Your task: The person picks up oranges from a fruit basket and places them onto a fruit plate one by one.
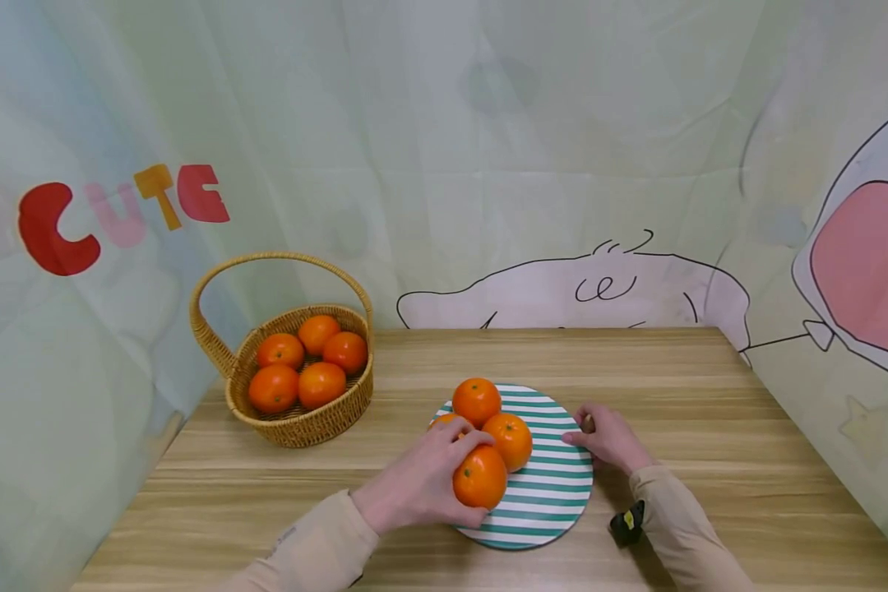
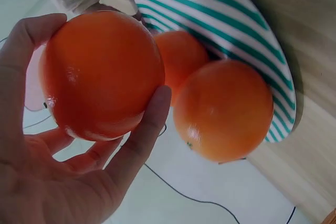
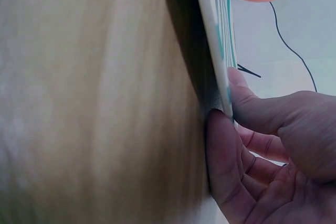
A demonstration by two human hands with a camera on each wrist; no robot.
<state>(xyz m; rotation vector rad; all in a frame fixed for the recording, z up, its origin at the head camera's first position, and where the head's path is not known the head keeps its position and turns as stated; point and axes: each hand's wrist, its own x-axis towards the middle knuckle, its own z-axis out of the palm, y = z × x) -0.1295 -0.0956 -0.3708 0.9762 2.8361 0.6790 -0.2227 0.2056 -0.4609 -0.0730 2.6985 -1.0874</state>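
Observation:
My left hand grips an orange over the near left part of a round, flat, green-and-white striped board. In the left wrist view, thumb and fingers curl around this orange. Two more oranges sit on the board beside it, and another orange is mostly hidden behind the left hand. At the board's right edge, my right hand pinches the rim. The right wrist view shows the thumb above the thin edge and a finger beneath it.
A wicker basket with a tall handle stands at the left of the wooden table, holding several oranges. Printed curtains hang along the back and sides. A black strapped device is by the right wrist.

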